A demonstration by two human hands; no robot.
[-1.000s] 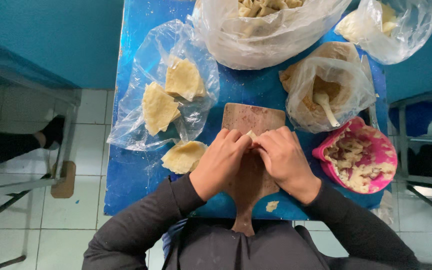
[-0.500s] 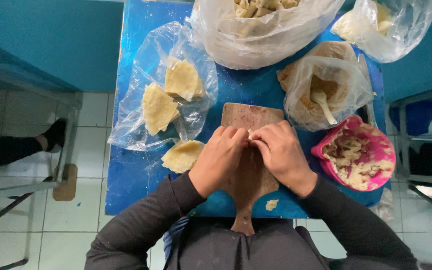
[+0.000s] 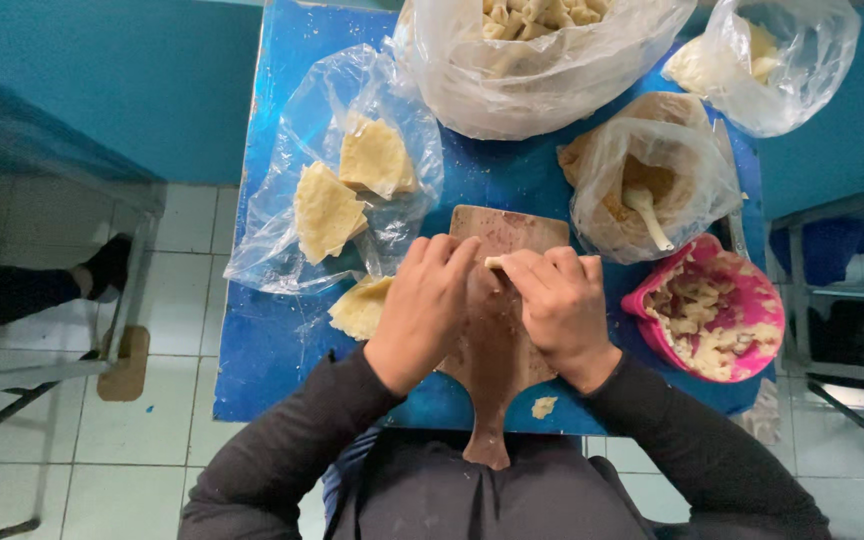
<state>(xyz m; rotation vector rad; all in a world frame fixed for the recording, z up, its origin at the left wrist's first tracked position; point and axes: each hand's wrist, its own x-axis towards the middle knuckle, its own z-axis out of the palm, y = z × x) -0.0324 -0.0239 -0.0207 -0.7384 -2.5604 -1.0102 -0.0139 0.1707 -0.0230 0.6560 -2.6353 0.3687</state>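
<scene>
A wooden paddle-shaped board lies on the blue table in front of me. Both hands rest on it, fingertips meeting over a small pale roll of dough. My left hand curls over it from the left, my right hand from the right, and most of the roll is hidden under the fingers. A folded dough sheet lies just left of my left hand.
Clear plastic holds two triangular dough sheets. A pink bowl of filling sits at right, a bagged bowl with a spoon behind it. Two bags of rolled pieces stand at the back. Someone's foot shows at left.
Both hands stay on the board over the dough, with the fingers shifting slightly. Nothing else has moved.
</scene>
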